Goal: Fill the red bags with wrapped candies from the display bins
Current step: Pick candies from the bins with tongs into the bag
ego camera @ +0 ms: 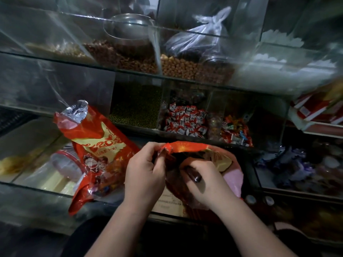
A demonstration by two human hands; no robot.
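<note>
Two red bags are in view. The first red bag (98, 154) leans upright on the glass counter (33, 190) toward its left side. It is glossy red with a yellow panel, cartoon figures and lettering, and its torn top (78, 112) gapes to show silver foil lining. Coloured pieces show through a clear patch low on its front.

The second red bag (193, 147) is held above the counter's near edge, at the middle, with its mouth facing up and a pink inner face showing on its right side. The left hand (144, 169) pinches the bag's left rim between its fingers and thumb. The right hand (207, 180) reaches into the mouth with its fingers curled tight beside a small dark glossy piece (194, 176). I cannot tell whether they grip it.

Behind the held bag stand two bins of wrapped candies. One bin (185, 119) is packed with red-and-white squares, and the bin just to its right (235, 133) holds mixed colours. A third compartment (289, 160) at the counter's right end shows purple wrappers, blurred. Left of the candy bins is one bin of small green grains (137, 106).
</note>
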